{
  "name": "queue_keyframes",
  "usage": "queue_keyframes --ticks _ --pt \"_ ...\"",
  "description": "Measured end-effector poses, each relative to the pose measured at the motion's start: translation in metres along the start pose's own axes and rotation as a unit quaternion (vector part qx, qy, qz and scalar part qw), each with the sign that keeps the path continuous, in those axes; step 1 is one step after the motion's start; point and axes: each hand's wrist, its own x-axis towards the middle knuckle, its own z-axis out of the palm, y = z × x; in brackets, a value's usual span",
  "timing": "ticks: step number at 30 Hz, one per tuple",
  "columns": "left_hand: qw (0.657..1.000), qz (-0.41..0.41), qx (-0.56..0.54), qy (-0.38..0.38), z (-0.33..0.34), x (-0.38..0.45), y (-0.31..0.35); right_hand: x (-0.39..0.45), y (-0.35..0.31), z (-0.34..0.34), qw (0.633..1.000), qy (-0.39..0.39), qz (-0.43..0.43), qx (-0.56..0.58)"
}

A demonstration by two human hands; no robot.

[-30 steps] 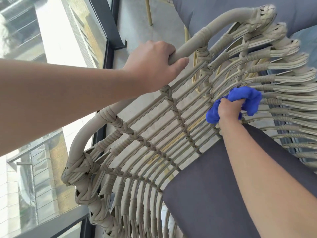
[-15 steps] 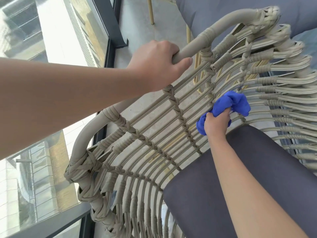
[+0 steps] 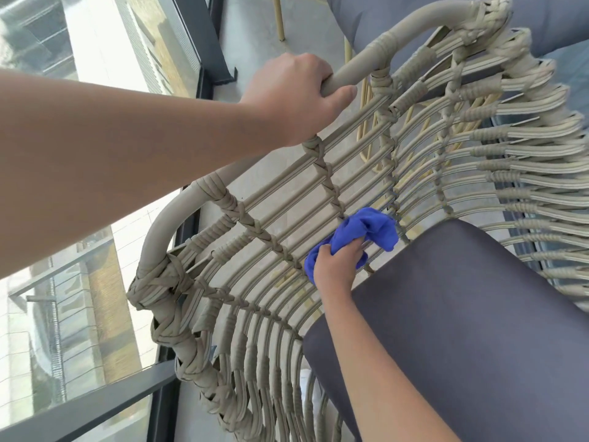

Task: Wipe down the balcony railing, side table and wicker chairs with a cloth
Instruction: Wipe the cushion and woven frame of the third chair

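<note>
Head cam, looking down on wicker chair (image 3: 318, 193) w/ woven beige strands on a tubular frame. L hand (image 3: 296, 94) wraps the chair's top rail, fingers curled over the tube, thumb under it; forearm comes in from left edge. R hand (image 3: 338, 266) grips bunched blue cloth (image 3: 366, 231), fingers closed round the wad, cloth bulging out above and to both sides of the fist. Cloth pressed against inner face of backrest strands, low down, just beside the back edge of the dark grey seat cushion (image 3: 462, 330). Cloth sits near one of the diagonal wrapped bindings crossing the strands; whether it touches the cushion: cannot tell. R forearm runs over the cushion's left corner. Cushion lies in the chair seat, rear edge against the lower backrest. Behind the backrest: grey floor (image 3: 255, 36), thin yellowish legs (image 3: 366, 122) seen through the strands, and a second grey cushion (image 3: 398, 14) at top. Left side: glass balcony panel w/ dark metal railing frame (image 3: 197, 36), buildings visible far below through glass.
</note>
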Motion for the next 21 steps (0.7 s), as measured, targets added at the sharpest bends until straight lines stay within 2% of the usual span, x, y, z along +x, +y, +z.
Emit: queue_keyframes --ticks 5,13,21 --pt "1.0 0.004 0.001 0.002 0.0 -0.001 0.001 -0.042 0.014 0.025 1.0 -0.018 0.023 0.0" --pt "1.0 0.003 0.002 0.005 -0.001 -0.002 0.001 -0.117 0.029 0.046 0.995 -0.089 0.04 0.004" --pt "1.0 0.002 0.003 0.005 -0.001 -0.004 0.003 -0.12 0.036 0.039 0.991 -0.124 0.043 0.029"
